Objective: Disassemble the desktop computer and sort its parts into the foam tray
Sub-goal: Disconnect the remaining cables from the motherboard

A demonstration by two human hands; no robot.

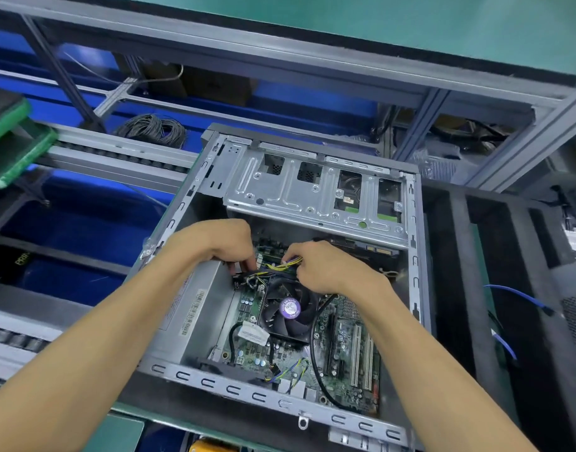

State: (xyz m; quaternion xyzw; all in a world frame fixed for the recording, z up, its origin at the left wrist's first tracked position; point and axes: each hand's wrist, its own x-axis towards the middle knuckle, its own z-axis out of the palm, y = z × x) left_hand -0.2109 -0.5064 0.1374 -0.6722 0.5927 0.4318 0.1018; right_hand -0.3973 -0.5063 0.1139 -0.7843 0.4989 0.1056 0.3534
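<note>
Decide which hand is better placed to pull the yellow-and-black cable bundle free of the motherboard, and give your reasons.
Probably the right hand: its fingers already pinch the yellow-and-black cable bundle above the CPU fan. The left hand sits beside the power supply, fingers on the black connector end, better for steadying.

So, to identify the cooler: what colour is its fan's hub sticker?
Purple with white lettering, on the CPU fan; head view.

Computer case point(169, 370): grey metal, side panel off, lying on its side in front of me, open face up.
Drive cage point(312, 190): silver stamped steel, across the far end of the case.
Motherboard point(342, 353): green, flat on the case floor, white slots at its right.
CPU fan point(288, 309): black, purple centre label, mid-board.
Power supply point(198, 308): grey box with barcode stickers, left side.
Yellow-black cable bundle point(288, 262): just beyond the fan.
Foam tray point(459, 288): dark, right of the case.
</note>
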